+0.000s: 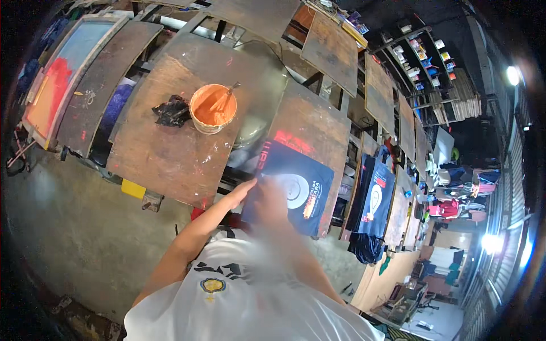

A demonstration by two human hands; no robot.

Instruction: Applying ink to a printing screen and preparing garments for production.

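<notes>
A dark navy printed fabric piece [317,175] lies on a wooden board [310,116] in front of me. It bears a white round design, with orange and white lettering beside it and red print along its left side. My left hand [243,192] is at the fabric's left edge, fingers stretched out toward it. Smeared by motion, my right hand [271,199] is over the fabric's left part, left of the round design; its fingers cannot be made out.
On the board to the left [165,136] stand a bucket of orange paint [213,108] with a stirrer and a crumpled black plastic piece [172,111]. A paint-stained screen frame [74,74] leans far left. Another printed navy fabric item [376,193] lies right. Shelves [418,59] hold containers.
</notes>
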